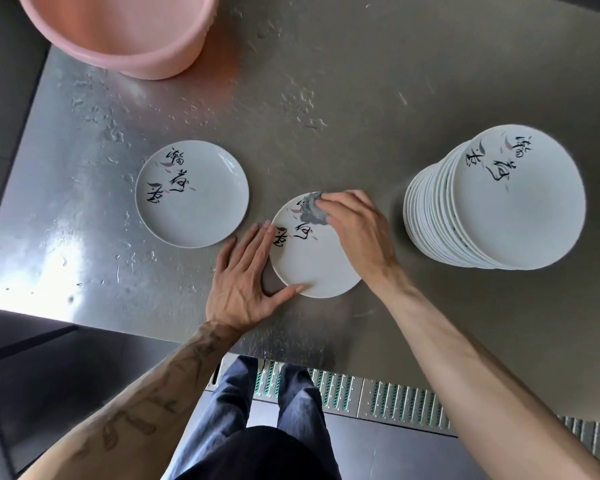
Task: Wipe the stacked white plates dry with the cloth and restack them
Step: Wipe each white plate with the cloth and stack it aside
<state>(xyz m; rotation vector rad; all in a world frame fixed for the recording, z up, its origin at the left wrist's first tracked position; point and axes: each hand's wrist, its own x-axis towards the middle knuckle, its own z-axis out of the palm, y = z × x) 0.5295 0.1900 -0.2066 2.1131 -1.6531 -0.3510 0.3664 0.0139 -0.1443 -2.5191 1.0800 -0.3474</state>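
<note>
A white plate (309, 268) with black brush lettering lies flat on the steel table, near its front edge. My left hand (246, 278) rests against the plate's left rim, fingers straight, thumb along the near rim. My right hand (357, 230) presses a small grey cloth (311, 208) onto the plate's far part, fingers curled over the cloth. A tall leaning stack of the same plates (499, 199) stands to the right. One single plate (192, 194) lies to the left.
A pink plastic basin (125, 36) stands at the back left. Water drops speckle the steel table (326, 98) around the middle and left. The table's front edge runs just below my hands, with a floor grate (378, 396) beneath.
</note>
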